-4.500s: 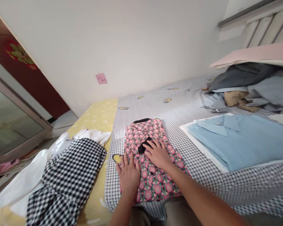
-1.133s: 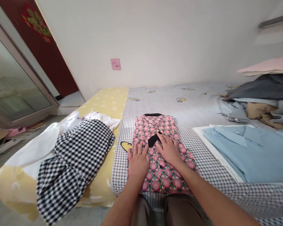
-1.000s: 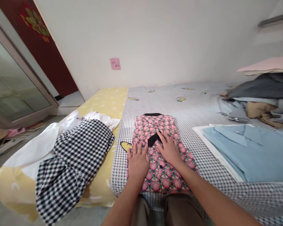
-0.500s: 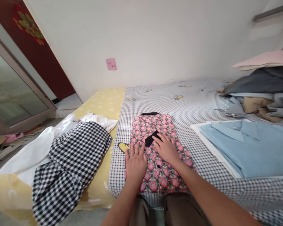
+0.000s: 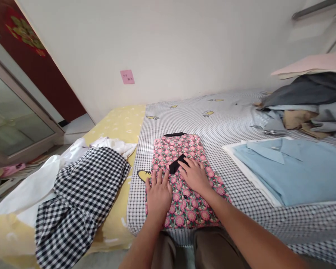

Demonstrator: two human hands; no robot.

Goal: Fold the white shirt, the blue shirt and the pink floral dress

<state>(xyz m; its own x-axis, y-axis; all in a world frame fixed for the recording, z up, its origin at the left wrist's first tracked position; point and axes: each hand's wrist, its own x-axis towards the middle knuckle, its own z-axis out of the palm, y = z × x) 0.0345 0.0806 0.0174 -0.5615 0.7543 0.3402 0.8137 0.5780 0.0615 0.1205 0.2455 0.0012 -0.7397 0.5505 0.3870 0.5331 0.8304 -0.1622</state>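
A pink floral garment (image 5: 182, 209) lies folded into a long rectangle on the bed, in front of my knees. Black trim (image 5: 175, 134) shows at its far edge, and a black cuff (image 5: 176, 164) lies across its middle. My left hand (image 5: 158, 192) rests flat on the garment's left side, fingers spread. On the other side, my right hand (image 5: 195, 174) lies palm down on the cloth, its fingertips at the black cuff and its fingers apart. A black button (image 5: 185, 197) is visible between my hands.
A black-and-white checked garment (image 5: 86, 194) and white clothes (image 5: 30, 186) lie at the left on a yellow sheet (image 5: 123, 116). A folded light-blue shirt (image 5: 302, 175) lies at the right. Behind it are piled dark and tan clothes (image 5: 308, 97). A wall stands beyond the bed.
Both hands stay on the floral garment in nearly the same pose. The whole view has shifted slightly, so most things appear a little further left.
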